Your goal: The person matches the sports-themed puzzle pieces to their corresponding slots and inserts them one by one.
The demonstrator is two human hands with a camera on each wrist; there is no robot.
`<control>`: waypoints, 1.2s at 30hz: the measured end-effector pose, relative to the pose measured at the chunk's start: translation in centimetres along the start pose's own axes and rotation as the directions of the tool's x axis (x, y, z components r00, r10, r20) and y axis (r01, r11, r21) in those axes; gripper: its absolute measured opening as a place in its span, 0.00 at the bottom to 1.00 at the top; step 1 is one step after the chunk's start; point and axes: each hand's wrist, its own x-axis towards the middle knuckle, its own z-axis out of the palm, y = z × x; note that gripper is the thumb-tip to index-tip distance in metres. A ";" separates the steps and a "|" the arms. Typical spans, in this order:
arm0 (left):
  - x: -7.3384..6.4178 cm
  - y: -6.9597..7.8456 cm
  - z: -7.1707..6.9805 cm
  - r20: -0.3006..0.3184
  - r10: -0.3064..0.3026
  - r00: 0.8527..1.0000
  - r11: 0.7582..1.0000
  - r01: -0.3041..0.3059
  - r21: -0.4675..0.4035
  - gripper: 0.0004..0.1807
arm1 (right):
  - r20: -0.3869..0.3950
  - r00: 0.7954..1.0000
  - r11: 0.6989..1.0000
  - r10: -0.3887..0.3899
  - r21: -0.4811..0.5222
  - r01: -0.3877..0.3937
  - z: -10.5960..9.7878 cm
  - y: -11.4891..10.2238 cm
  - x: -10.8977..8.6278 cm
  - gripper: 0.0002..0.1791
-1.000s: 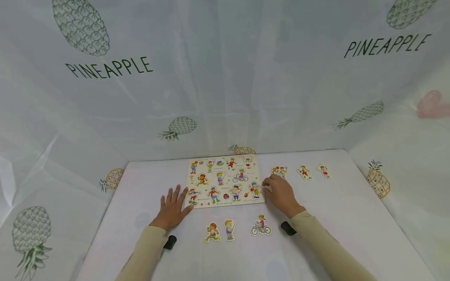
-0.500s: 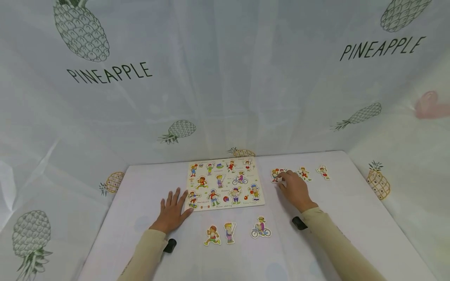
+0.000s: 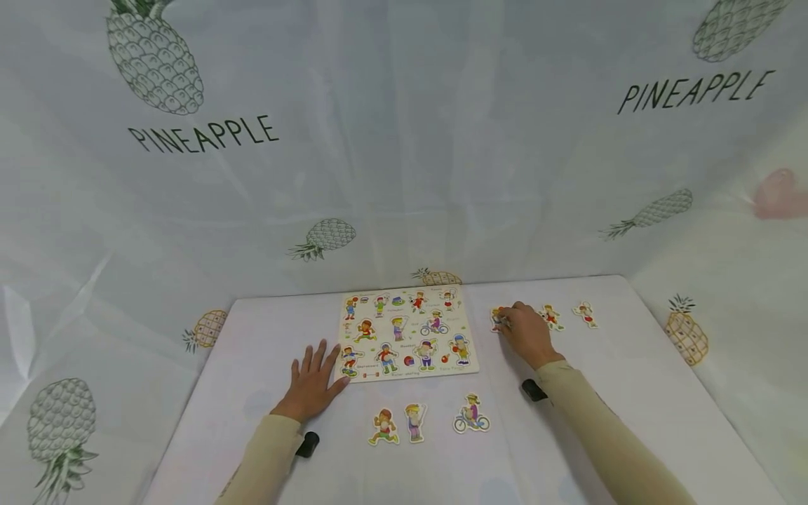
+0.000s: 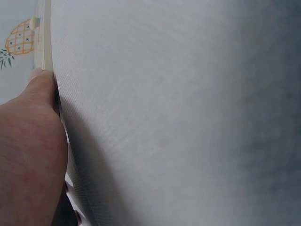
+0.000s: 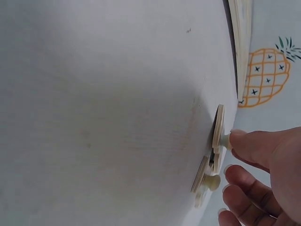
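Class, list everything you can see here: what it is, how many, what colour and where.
Puzzle board: one, cream, on the table's far side
Seated pieces: apparently four, multicoloured, board's near row
Runner piece, figure-with-stick piece, cyclist piece: one each, multicoloured, nearer than board
Part-hidden pieces: at least two, multicoloured, just right of board
Red-clad figure piece, racket piece: one each, multicoloured, farther right
Table: one, white, underneath
Pineapple cloth: count unclear, pale grey, around table
Wrist devices: two, black, one per wrist
Sleeves: two, beige, on forearms
Left hand: one, bare, at board's left edge
Right hand: one, bare, thumb at a knob, pinch unclear
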 end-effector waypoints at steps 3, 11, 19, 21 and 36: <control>-0.1 -0.1 0.2 -0.022 0.012 1.000 1.000 -0.012 -0.006 0.42 | 0.005 1.000 1.000 0.002 -0.002 -0.002 0.2 0.0 0.4 0.10; -0.4 0.6 -0.6 -0.018 0.003 1.000 1.000 -0.003 0.000 0.41 | 0.013 1.000 1.000 0.019 0.002 -0.019 0.4 -0.1 1.3 0.05; -0.4 0.0 0.2 -0.050 0.023 0.998 1.000 -0.023 -0.005 0.42 | 0.020 1.000 1.000 0.007 -0.001 -0.007 0.6 -0.2 1.6 0.05; -0.3 -0.1 0.3 -0.048 0.022 0.999 1.000 -0.022 -0.007 0.42 | 0.011 1.000 1.000 -0.007 -0.003 0.007 0.5 -0.5 1.5 0.06; -0.2 0.1 0.1 -0.018 -0.010 1.000 1.000 0.010 0.019 0.41 | -0.059 0.989 0.983 -0.139 0.114 0.145 0.1 -6.2 1.6 0.05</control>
